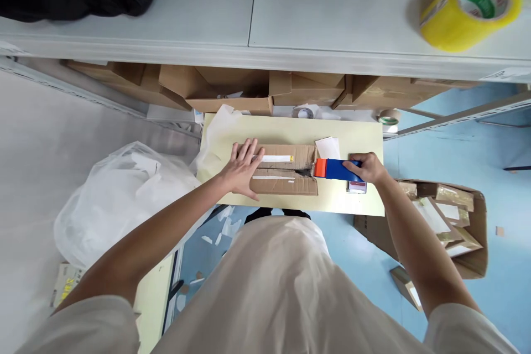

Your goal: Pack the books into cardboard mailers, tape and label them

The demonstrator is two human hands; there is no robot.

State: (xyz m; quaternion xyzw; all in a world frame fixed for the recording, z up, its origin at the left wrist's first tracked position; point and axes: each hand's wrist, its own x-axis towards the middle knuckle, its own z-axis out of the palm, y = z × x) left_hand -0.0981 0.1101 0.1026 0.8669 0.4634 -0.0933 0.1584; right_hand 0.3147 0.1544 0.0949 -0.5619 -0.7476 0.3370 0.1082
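A flat brown cardboard box [286, 185] lies on the pale yellow table [357, 133], its seam running left to right, with white label strips on top. My left hand [243, 168] rests spread over the box's left end, fingers apart. Wrapped round the handle of a blue and orange tape dispenser [338, 170] is my right hand [365, 167]. The dispenser's orange head meets the right end of the box at the seam, where a dark patch shows. White paper slips [327, 147] lie just behind the dispenser, and a small card-like item [357, 187] sits partly beneath it.
A grey shelf [186, 16] spans the far side, bearing a yellow tape roll [452, 16]. Below it stand open cardboard boxes [232, 104]. A large white plastic bag [112, 204] is at left. On the right floor, a carton [479, 243] holds several taped parcels.
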